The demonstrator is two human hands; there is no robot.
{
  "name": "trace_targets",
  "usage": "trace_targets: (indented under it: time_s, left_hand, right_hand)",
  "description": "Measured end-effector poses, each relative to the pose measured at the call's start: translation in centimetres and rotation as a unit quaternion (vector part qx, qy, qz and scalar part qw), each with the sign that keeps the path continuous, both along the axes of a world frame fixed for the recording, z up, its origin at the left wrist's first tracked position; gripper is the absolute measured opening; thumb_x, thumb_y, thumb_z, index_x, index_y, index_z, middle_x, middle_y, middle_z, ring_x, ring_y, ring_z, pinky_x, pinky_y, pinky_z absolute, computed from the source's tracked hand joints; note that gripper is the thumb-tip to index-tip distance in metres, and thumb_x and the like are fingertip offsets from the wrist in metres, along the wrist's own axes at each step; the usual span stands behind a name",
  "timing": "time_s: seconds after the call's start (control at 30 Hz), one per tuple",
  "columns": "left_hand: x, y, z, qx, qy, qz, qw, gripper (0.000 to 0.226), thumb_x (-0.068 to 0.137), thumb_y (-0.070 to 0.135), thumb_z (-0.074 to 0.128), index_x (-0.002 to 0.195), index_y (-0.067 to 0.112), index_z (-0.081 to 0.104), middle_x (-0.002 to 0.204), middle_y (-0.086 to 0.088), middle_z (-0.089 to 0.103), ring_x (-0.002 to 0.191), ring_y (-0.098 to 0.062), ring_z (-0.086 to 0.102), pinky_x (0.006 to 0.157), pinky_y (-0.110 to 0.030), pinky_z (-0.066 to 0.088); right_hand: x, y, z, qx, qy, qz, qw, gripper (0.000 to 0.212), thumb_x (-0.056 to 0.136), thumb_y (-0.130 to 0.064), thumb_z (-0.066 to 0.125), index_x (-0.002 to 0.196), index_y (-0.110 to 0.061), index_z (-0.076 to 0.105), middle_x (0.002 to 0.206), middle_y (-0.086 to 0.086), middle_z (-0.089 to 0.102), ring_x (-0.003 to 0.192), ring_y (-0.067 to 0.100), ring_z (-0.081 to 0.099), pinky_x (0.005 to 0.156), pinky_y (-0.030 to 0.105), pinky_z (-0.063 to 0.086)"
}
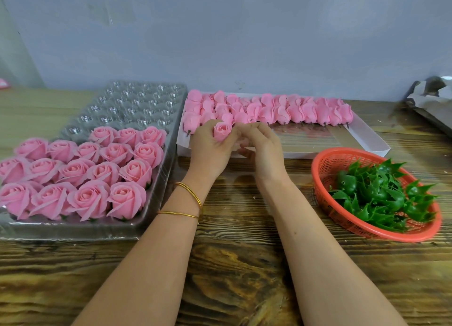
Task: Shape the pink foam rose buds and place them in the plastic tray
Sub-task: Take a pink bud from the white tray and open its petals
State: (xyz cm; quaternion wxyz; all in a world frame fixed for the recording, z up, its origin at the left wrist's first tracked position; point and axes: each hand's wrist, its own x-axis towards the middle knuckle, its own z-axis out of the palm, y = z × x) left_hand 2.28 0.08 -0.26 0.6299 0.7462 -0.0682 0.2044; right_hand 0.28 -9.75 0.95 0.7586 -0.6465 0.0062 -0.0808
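My left hand (211, 149) grips a pink foam rose bud (222, 130) upright, its spiral top facing me. My right hand (263, 146) sits right beside it, fingers curled, fingertips touching the bud's right side. Both hands hover over the near left corner of a white cardboard box (367, 142) that holds several closed pink buds (281, 110) lying in rows. To the left a clear plastic tray (137, 100) has several opened pink roses (85, 169) set in its near cells; its far cells are bare.
A red mesh basket (327, 164) with several green plastic calyxes (381, 193) stands at the right on the wooden table (239, 276). Crumpled grey wrapping (433, 96) lies at the far right. A grey wall rises close behind the tray and box.
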Motion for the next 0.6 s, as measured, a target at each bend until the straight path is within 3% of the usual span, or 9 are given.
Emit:
trace_targets:
  time_s: [0.1, 0.17, 0.23, 0.6]
  left_hand:
    - [-0.27, -0.22, -0.08, 0.030, -0.003, -0.026, 0.999, 0.025, 0.088, 0.018, 0.068, 0.076, -0.004, 0.065, 0.067, -0.013, 0.063, 0.061, -0.012, 0.054, 0.057, -0.031, 0.045]
    - [-0.53, -0.39, -0.04, 0.025, 0.000, -0.052, 0.998, 0.010, 0.089, 0.016, 0.067, 0.083, 0.009, 0.071, 0.068, 0.001, 0.067, 0.062, 0.006, 0.059, 0.054, -0.012, 0.045]
    - [-0.55, -0.42, -0.06, 0.024, -0.006, -0.055, 0.998, 0.012, 0.088, 0.015, 0.068, 0.078, 0.022, 0.068, 0.065, 0.014, 0.063, 0.062, 0.013, 0.059, 0.055, -0.004, 0.042]
    - [-0.07, -0.35, -0.75, 0.031, -0.040, -0.058, 0.997, 0.045, 0.088, 0.011, 0.068, 0.057, 0.038, 0.051, 0.050, 0.030, 0.056, 0.055, 0.016, 0.052, 0.053, -0.001, 0.037]
  right_hand:
    - [-0.13, 0.20, -0.08, -0.016, -0.024, 0.007, 1.000, 0.018, 0.084, -0.026, 0.069, 0.084, -0.010, 0.061, 0.081, 0.006, 0.061, 0.082, 0.020, 0.057, 0.090, 0.049, 0.051]
    - [-0.20, 0.32, -0.14, -0.033, -0.029, 0.005, 0.999, 0.024, 0.087, -0.022, 0.071, 0.091, 0.000, 0.062, 0.085, 0.012, 0.062, 0.083, 0.021, 0.058, 0.091, 0.050, 0.051]
    - [-0.18, 0.37, -0.18, -0.041, -0.027, -0.001, 0.999, 0.025, 0.087, -0.015, 0.072, 0.095, 0.006, 0.062, 0.084, 0.014, 0.062, 0.082, 0.021, 0.058, 0.089, 0.049, 0.052]
    - [-0.45, 0.28, 0.12, -0.053, -0.021, 0.001, 0.998, 0.025, 0.085, -0.010, 0.073, 0.099, 0.007, 0.061, 0.086, 0.016, 0.064, 0.083, 0.020, 0.061, 0.084, 0.047, 0.054]
